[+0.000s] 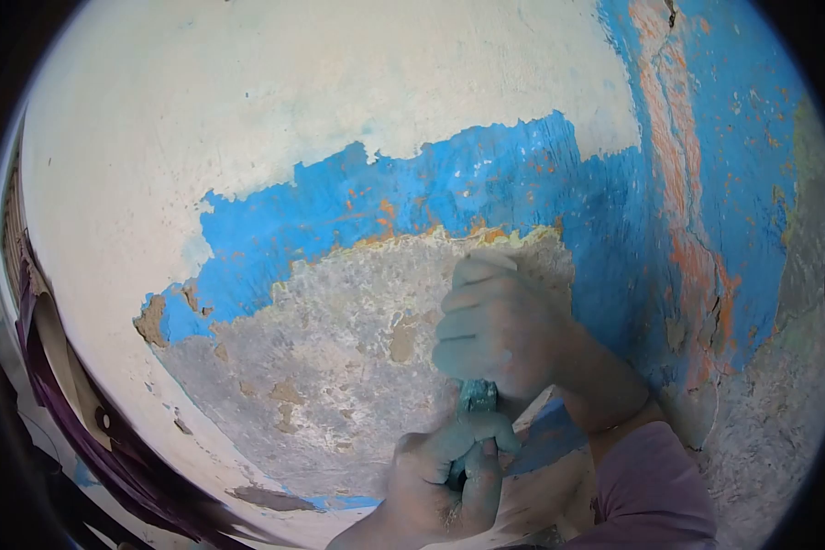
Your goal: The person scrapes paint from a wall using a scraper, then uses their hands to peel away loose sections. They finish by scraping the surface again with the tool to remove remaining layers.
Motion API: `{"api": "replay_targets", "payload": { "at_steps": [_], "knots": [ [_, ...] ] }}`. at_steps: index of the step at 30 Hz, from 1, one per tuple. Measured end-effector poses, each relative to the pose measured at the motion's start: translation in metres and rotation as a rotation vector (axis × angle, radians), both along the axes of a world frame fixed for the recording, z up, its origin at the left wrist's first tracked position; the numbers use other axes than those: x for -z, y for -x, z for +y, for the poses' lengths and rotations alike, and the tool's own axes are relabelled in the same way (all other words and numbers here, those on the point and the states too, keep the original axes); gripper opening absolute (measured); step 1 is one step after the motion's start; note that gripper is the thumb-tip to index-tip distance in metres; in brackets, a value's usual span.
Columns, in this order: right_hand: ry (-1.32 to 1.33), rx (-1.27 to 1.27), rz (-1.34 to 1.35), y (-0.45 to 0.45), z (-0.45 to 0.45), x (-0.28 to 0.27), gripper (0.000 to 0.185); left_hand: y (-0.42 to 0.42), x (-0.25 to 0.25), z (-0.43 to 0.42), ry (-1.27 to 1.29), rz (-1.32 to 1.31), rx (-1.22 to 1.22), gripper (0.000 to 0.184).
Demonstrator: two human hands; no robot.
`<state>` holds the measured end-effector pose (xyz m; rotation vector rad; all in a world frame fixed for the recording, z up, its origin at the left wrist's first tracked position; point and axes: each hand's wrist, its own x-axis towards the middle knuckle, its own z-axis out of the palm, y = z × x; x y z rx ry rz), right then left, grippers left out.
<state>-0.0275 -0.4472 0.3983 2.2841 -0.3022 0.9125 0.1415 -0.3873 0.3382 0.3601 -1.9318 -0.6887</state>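
Note:
My left hand [454,467] is wrapped round the lower part of a dusty, greenish handle [478,396], low in the view right of centre. Just above it, my right hand [495,325] is closed in a fist round the upper part of the same tool, and a pale edge [493,259] shows over its fingers. Most of the tool is hidden by the fingers. Both hands are in front of a wall with bare grey plaster [339,367], a strip of blue paint [293,238] and cream paint [202,101].
Cracked blue and orange paint [687,183] covers the wall at the right, with rough grey plaster [770,431] below. Dark purple cloth [50,367] hangs along the left edge. A brown flaked patch [270,498] lies low on the wall.

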Motion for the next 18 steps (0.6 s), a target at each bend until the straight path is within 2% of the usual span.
{"api": "replay_targets", "payload": {
  "at_steps": [4,6,9,12,18],
  "knots": [
    [-0.016,0.002,0.024,0.004,-0.001,-0.004,0.030,0.002,-0.001,0.000,-0.081,-0.004,0.040,0.019],
    [-0.008,0.047,0.007,0.003,0.000,-0.003,0.030,0.006,0.001,-0.005,-0.045,0.081,0.122,0.019],
    [-0.029,0.102,0.029,0.000,0.009,-0.005,0.031,0.005,0.001,0.001,-0.130,0.130,0.098,0.019],
    [-0.047,0.089,0.068,0.001,0.006,-0.008,0.031,0.003,0.001,-0.001,-0.032,0.075,0.150,0.020],
    [-0.076,0.113,0.046,-0.003,0.010,-0.007,0.031,0.001,-0.004,-0.005,-0.079,0.125,0.113,0.021]
  ]
}}
